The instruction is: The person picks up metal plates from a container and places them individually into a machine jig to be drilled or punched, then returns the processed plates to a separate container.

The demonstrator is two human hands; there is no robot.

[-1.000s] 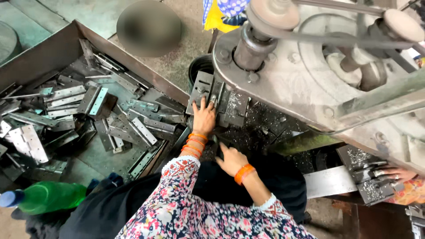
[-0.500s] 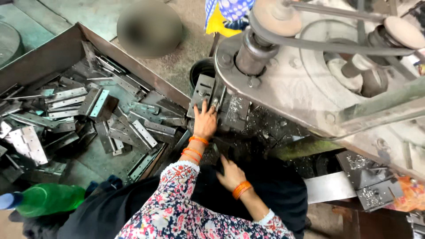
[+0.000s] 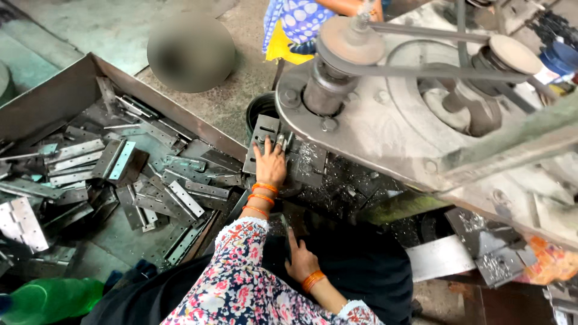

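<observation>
- Hinge plate (image 3: 264, 141), a dark grey metal piece with slots, lies flat under the edge of a large machine, just beside a round black container.
- Left hand (image 3: 270, 164) rests palm down on that plate, fingers stretched forward and spread slightly, pressing rather than gripping; orange bangles (image 3: 261, 197) circle the wrist, and the forearm wears a floral sleeve (image 3: 241, 283).
- Right hand (image 3: 300, 262) lies lower in view, flat and open on dark cloth (image 3: 367, 271) over the person's lap, holding nothing, an orange bangle at its wrist.
- Metal shavings (image 3: 337, 186) glitter on the dark surface right of the plate.
- Machine (image 3: 409, 120), grey and heavy, fills the upper right, with pulleys and a belt (image 3: 415, 75) running between them.
- Black container (image 3: 260, 110) sits partly hidden behind the machine's rim.
- Left of the hands, a shallow metal tray (image 3: 54, 99) holds a loose heap of hinge plates (image 3: 138, 180), lying at all angles.
- Green plastic bottle (image 3: 51, 299) lies at the lower left corner.
- Another person's blue spotted and yellow clothing (image 3: 292, 27) shows at the top edge.
</observation>
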